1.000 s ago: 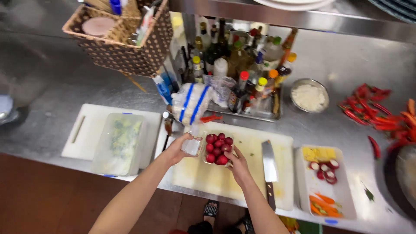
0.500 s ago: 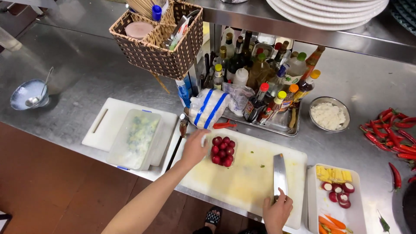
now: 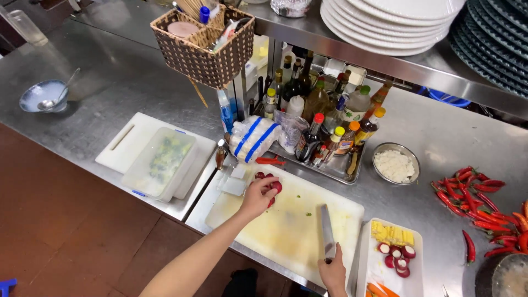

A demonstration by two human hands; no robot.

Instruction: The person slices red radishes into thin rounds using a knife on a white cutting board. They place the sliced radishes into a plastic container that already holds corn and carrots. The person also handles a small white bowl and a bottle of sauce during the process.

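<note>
Left hand [image 3: 258, 195] is down on the pale cutting board [image 3: 286, 231], fingers curled over a cluster of red radishes [image 3: 270, 184] at the board's far left corner, its grip pressed together around them. Some radishes peek out past the fingertips, and whatever they sit in is hidden by the hand. Right hand [image 3: 334, 269] sits at the near edge of the board, its grip pinching the handle of a cleaver [image 3: 327, 231], whose blade lies flat on the board pointing away from the person. The two hands are well apart, bare board between them.

Just right of the board, a white rectangular tray [image 3: 385, 275] carries halved radishes, yellow strips and orange pieces. Beyond it, a small metal bowl [image 3: 396, 163] of white grains stands on the steel table [image 3: 110, 82]. Red chillies [image 3: 473, 198] lie scattered at the far right. Behind the board, a metal tray of sauce bottles [image 3: 324, 121], a striped white bag [image 3: 254, 138] beside it. To the left, a lidded plastic box [image 3: 159, 162] rests on a second white board
</note>
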